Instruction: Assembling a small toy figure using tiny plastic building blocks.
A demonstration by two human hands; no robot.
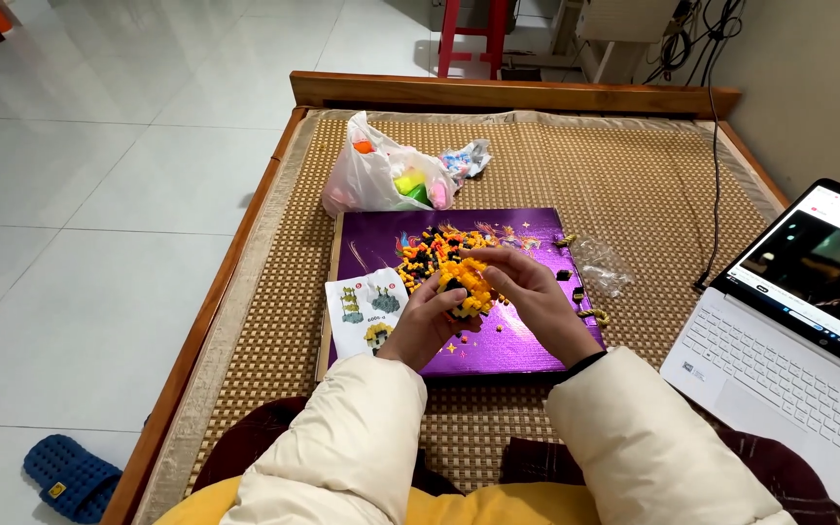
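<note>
**Small Block Figure Held Between Two Hands Over a Purple Board**

My left hand (427,316) curls up from below, fingers closed around the underside of a yellow-and-black block figure (466,290). My right hand (522,290) comes in from three o'clock, its fingertips (479,257) pinched down at the top edge of the figure; whether they nip a loose piece there I cannot tell. The figure sits between both hands, touching each, at about one o'clock from my left palm and nine o'clock from my right. It looks roughly as tall as wide, so I cannot name a long axis. The left hand carries it; the right only meets it from above.

Just beyond the fingers, at twelve o'clock, lies a heap of loose orange, yellow and black pieces (430,251) on the purple board (522,350), which rests flat on a woven mat (634,185). A few stray dark pieces (576,292) lie at three o'clock near the board's right edge, beside a clear empty bag (603,267). At eight o'clock an instruction sheet (364,309) overlaps the board's left edge. Farther out at eleven o'clock sits a white plastic bag (381,180) of bright toys; well apart at four o'clock, an open laptop (789,350).
</note>
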